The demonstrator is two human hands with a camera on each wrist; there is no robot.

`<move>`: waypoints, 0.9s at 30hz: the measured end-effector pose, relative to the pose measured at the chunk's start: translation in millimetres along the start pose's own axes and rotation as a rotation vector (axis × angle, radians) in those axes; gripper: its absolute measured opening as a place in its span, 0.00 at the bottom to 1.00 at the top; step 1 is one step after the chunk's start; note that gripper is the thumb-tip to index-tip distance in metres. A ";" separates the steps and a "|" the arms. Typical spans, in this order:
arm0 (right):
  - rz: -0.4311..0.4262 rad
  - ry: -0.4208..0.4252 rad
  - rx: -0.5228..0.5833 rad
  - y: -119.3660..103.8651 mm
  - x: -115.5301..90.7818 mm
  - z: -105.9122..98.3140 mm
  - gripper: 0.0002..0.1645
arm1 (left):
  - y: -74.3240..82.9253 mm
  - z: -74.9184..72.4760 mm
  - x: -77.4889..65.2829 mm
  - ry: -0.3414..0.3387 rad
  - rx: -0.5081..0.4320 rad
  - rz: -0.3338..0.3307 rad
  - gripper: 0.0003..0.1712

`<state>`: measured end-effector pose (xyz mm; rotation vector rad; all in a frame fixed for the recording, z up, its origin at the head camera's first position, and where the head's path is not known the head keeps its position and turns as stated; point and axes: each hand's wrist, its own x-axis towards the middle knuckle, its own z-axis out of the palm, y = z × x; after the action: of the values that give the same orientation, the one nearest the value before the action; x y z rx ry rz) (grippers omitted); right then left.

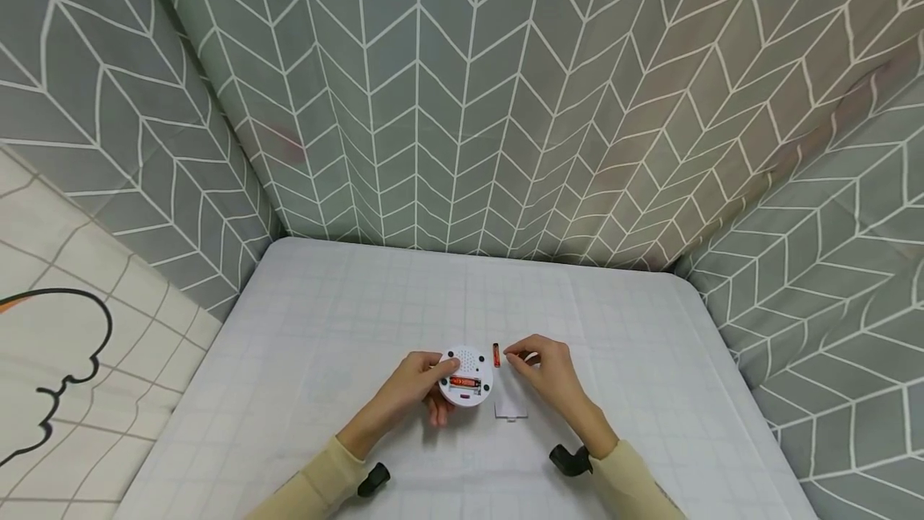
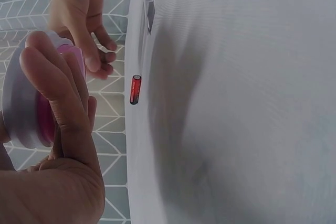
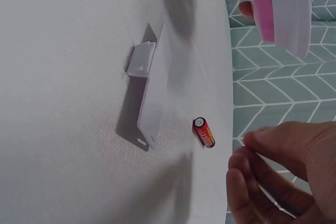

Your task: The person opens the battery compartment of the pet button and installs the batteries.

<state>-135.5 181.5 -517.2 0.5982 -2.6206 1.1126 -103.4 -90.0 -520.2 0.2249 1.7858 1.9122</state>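
My left hand (image 1: 419,375) grips a round white device (image 1: 472,367) by its left side, thumb across its underside, which faces up. A red battery (image 1: 464,382) lies in its uncovered compartment. Pink shows on the device's other side (image 3: 262,9) in the right wrist view. Just right of the device, a loose red battery (image 1: 496,355) rests on the table. Close beside that battery, my right hand (image 1: 547,366) has its thumb and fingertips drawn near each other, with nothing held between them. A white battery cover (image 3: 156,87) lies on the table nearer the wrist.
The table (image 1: 346,295) has a white cloth over it. Grey curtains (image 1: 447,143) with white zigzag lines hang behind it and at the sides. A black wrist camera (image 1: 570,460) sits by the right cuff, another black piece (image 1: 374,480) by the left.
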 end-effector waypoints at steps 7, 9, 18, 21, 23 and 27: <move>0.071 -0.028 -0.019 1.9 7.0 9.3 0.05 | 1.4 -0.6 -0.3 -0.007 0.022 0.005 0.27; 0.094 -0.038 -0.024 2.4 8.5 13.8 0.05 | 1.5 -0.5 -0.8 -0.005 0.017 0.009 0.27; 0.137 -0.054 -0.064 3.7 11.6 31.2 0.06 | -2.3 -0.9 -2.0 -0.002 -0.007 0.014 0.26; 0.168 -0.071 -0.080 1.5 13.7 32.3 0.07 | -1.8 -0.9 -2.1 0.004 -0.004 0.009 0.27; 0.189 -0.081 -0.087 0.7 15.0 32.9 0.07 | -1.0 -0.7 -1.9 0.008 -0.003 0.001 0.27; 0.212 -0.089 -0.089 -0.1 17.9 33.6 0.07 | -0.1 -1.1 -1.9 0.016 0.004 -0.008 0.27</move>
<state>-153.1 152.0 -533.6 0.3666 -2.8467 1.0409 -102.3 -91.9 -520.1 0.2043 1.7987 1.9098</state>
